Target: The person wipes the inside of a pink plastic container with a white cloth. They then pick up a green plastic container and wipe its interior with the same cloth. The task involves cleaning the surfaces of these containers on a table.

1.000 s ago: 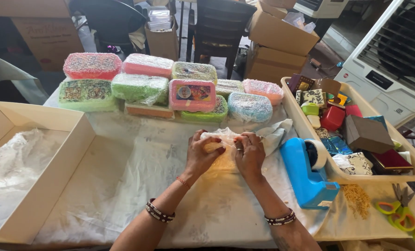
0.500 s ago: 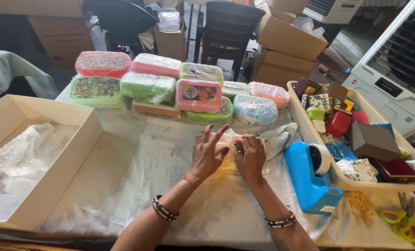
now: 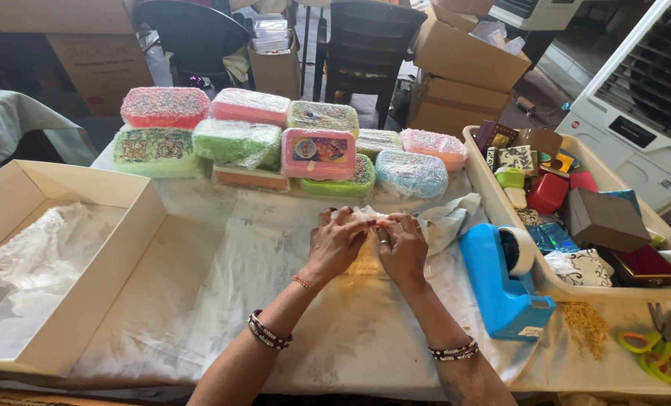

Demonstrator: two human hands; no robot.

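two hands met at the centre of the head view, pressed side by side onto a small plastic-wrapped packet lying on the pale tablecloth. the left hand lay palm-down with its fingers curled over the packet's upper left edge, pinching the wrapping; the right hand gripped the upper right edge the same way, fingertips almost touching the left's. just right of the hands stood a blue tape dispenser, and beyond it, at the right of the frame, a cream tray filled with small boxes. across the upper middle sat a double row of colourful wrapped boxes. an open shallow cardboard box holding crumpled clear plastic filled the left side. green scissors lay at the lower right corner.
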